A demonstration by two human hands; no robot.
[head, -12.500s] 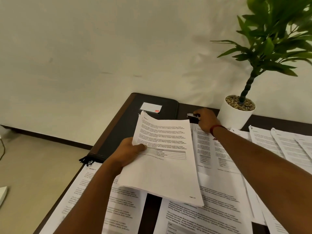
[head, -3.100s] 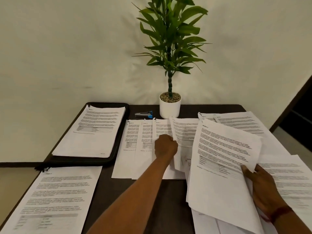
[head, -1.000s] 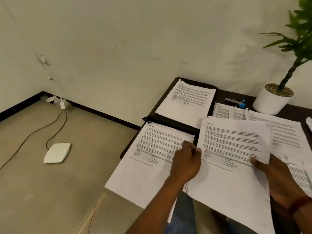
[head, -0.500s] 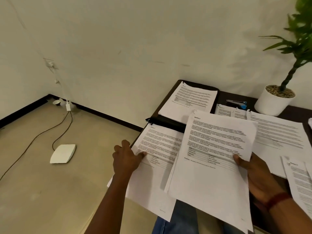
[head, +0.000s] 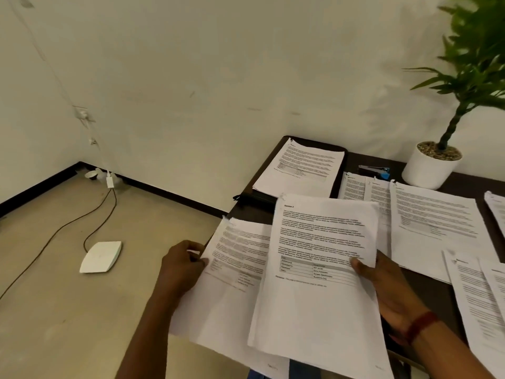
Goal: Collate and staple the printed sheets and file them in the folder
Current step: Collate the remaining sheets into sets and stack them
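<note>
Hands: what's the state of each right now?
Left hand: pinches the edge of the lower printed sheets.
Right hand: holds the Section 2 stack, thumb on top.

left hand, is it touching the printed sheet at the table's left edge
Touching. The head view shows the left hand pinching the printed sheet by its left edge, with the thumb lying on top of it.

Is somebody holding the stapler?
No, the stapler lies on the table by the white pot; the left hand and right hand each hold sheets.

Office: paper-strewn desk (head: pixel 426 283), stapler (head: pixel 373 170), potted plant (head: pixel 448 138)
</note>
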